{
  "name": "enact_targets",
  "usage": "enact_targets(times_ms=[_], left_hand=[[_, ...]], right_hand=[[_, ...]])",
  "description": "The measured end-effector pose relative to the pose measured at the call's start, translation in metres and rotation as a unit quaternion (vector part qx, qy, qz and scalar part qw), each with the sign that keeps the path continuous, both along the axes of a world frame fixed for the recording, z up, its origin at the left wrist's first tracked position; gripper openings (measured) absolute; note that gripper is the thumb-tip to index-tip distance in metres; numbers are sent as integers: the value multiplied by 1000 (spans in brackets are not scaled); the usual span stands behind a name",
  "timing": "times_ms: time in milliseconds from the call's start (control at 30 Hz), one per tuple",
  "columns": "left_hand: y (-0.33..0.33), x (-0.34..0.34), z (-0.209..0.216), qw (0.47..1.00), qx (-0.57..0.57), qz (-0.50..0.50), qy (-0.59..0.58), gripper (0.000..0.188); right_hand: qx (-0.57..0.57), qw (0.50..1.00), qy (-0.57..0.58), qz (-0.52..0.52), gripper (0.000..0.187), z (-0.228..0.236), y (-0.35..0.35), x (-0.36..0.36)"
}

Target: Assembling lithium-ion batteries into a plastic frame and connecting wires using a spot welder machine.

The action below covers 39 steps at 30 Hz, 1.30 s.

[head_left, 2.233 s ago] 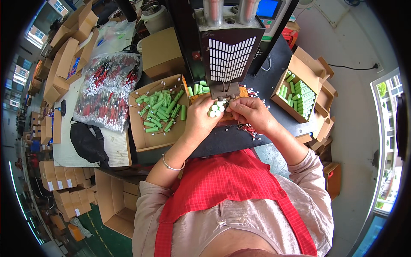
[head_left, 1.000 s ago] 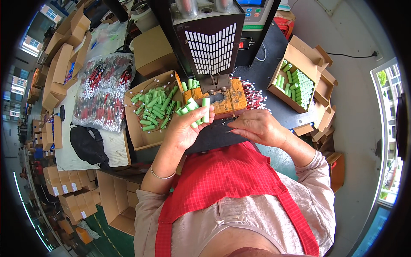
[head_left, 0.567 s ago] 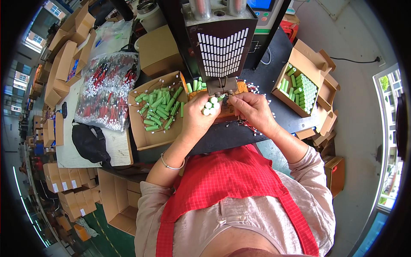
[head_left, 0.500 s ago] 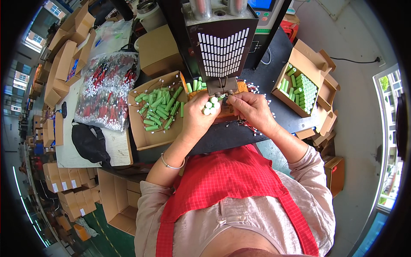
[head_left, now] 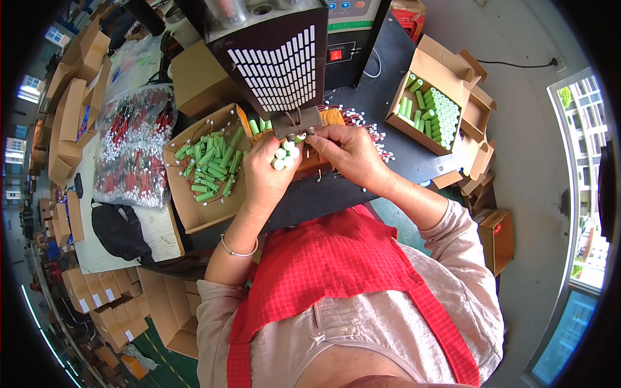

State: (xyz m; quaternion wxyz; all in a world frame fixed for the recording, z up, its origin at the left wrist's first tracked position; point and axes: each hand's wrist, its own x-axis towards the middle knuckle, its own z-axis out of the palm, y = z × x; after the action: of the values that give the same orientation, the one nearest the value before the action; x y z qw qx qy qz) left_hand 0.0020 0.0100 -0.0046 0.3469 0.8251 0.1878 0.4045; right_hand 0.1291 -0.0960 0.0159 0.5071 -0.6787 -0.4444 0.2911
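My left hand (head_left: 264, 173) is closed around several green cylindrical battery cells (head_left: 284, 156), their white ends facing me. It is just under the head (head_left: 296, 123) of a black bench welding machine (head_left: 275, 68). Beside it, to the right, my right hand (head_left: 352, 155) pinches at the machine's electrode tips with thumb and forefinger. What lies between those fingertips is too small to make out. Behind both hands is an orange-brown block (head_left: 333, 118), and red and black wire leads with white connectors (head_left: 374, 132) lie to its right.
An open carton (head_left: 217, 216) of green cells with leads stands left of my hands; another carton (head_left: 419, 132) holds upright cells at right. Farther left lie a plastic bag of wire leads (head_left: 134, 145) and a black pouch (head_left: 119, 231). Cardboard boxes (head_left: 107, 288) are stacked lower left.
The whole view has shifted, so the machine and table appear farther left. My left hand still grips the cells under the machine head, and my right fingertips remain pinched at the electrodes.
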Motion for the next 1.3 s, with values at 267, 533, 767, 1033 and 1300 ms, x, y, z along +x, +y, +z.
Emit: enact_targets(times_ms=[267,533,767,1033,1300], left_hand=[[19,-32,5,944,-323,55,-45,26],[59,-97,-11,820,-539,78,-176,43],[41,-90,-1,792,-588,19,-165,34],[19,-65,9,778,-612,-43,-132,21],[-12,-34,16,769,-627,-99,-77,26]], right_hand=[[3,997,33,-71,26,11,-27,52],[-60,934,-352,30,21,-30,-63,90],[-171,886,-431,6,15,-47,-61,93],[-175,900,-399,-17,12,10,-71,94],[-28,987,-124,-95,18,18,-81,65]])
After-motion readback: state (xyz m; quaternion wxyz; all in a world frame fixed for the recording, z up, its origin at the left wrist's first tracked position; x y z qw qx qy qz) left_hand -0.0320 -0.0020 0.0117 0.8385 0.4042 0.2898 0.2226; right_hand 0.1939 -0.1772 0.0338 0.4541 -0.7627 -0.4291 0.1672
